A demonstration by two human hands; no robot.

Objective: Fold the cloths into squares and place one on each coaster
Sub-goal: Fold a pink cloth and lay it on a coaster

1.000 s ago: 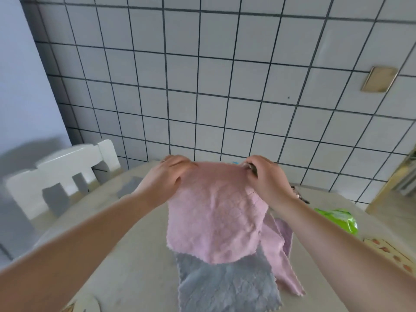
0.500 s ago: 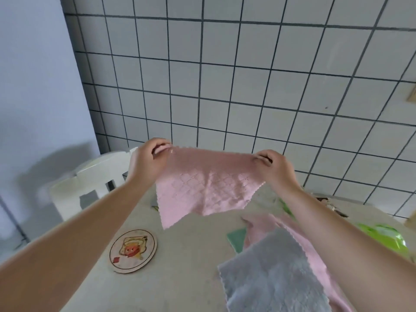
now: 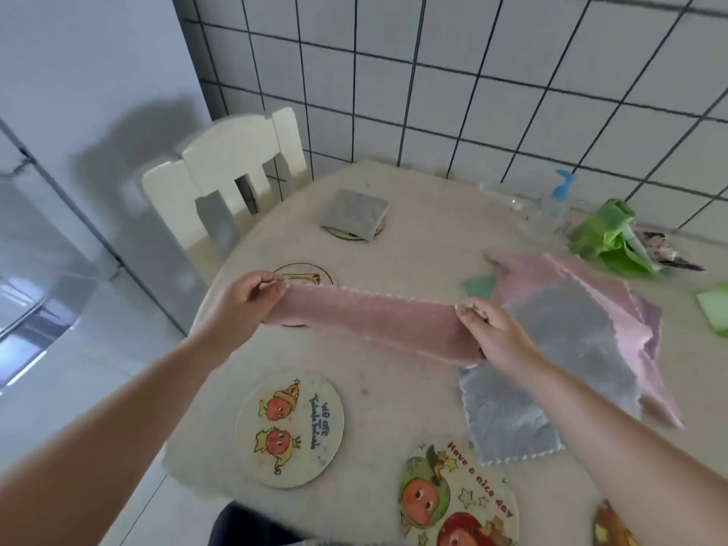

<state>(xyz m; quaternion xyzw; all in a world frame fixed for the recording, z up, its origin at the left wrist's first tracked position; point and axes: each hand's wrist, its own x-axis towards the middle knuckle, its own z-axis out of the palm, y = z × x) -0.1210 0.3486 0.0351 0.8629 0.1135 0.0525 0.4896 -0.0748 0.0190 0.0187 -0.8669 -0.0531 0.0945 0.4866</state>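
A pink cloth point(image 3: 374, 325) is held in the air above the surface point(image 3: 413, 246), stretched into a long band between the two hands; the grip of the left hand point(image 3: 248, 301) is closed on the left end of the cloth, with the fingers curled and the edge pinched near the thumb; the grip of the right hand point(image 3: 488, 329) is closed on the right end, where the fingertips point(image 3: 467, 307) are pressed on the upper scalloped edge and the rest of the end is gathered under the palm. The cloth seems to be folded along its length, but the number of layers cannot be told.

Under the left end of the band a coaster point(image 3: 303, 273) is partly hidden; nearer to the person a round coaster with two orange figures point(image 3: 291, 427) is seen, and beside it, at the near edge, a coaster with green and red figures point(image 3: 457, 502). Farther away, a folded grey cloth point(image 3: 354, 212) is lying on another coaster point(image 3: 350, 233). To the right of the hands a flat grey cloth point(image 3: 551, 368) is spread over other pink cloths point(image 3: 559, 277); behind them a green bag point(image 3: 602, 238) and a clear bottle with a blue top point(image 3: 551, 206) are placed near the tiled wall point(image 3: 512, 92). A white chair point(image 3: 228, 167) is standing at the far left side of the surface.
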